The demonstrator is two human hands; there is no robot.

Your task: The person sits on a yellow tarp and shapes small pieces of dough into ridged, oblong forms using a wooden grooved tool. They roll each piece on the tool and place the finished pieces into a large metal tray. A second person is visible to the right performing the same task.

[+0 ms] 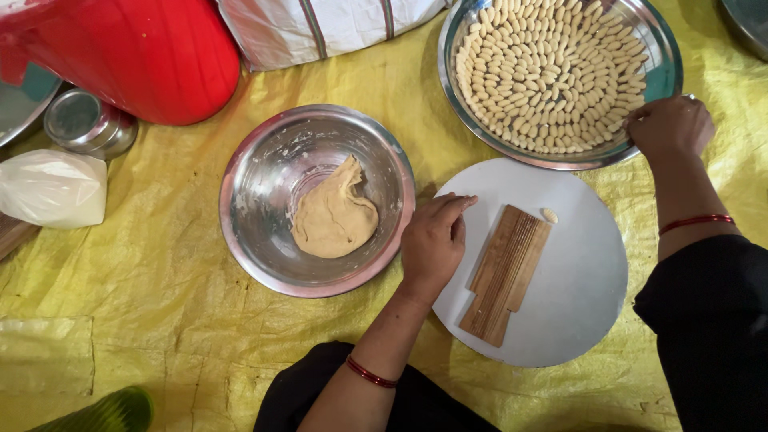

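My left hand (433,244) rests palm down at the left edge of a round white board (576,280), fingers together, holding nothing, right beside a steel bowl (264,192). A lump of tan dough (336,214) lies in that bowl. On the board lies a ridged wooden paddle (504,272) with one small dough piece (550,214) next to it. My right hand (668,128) is closed at the near rim of a large steel tray (660,56) filled with several rows of shaped dough pieces (548,68); what its fingers pinch is hidden.
A yellow sheet (160,304) covers the floor. A red container (144,56), a small steel tin (84,122) and a white plastic bag (52,188) sit at the left. A striped white sack (320,24) lies at the top. A green object (108,412) shows bottom left.
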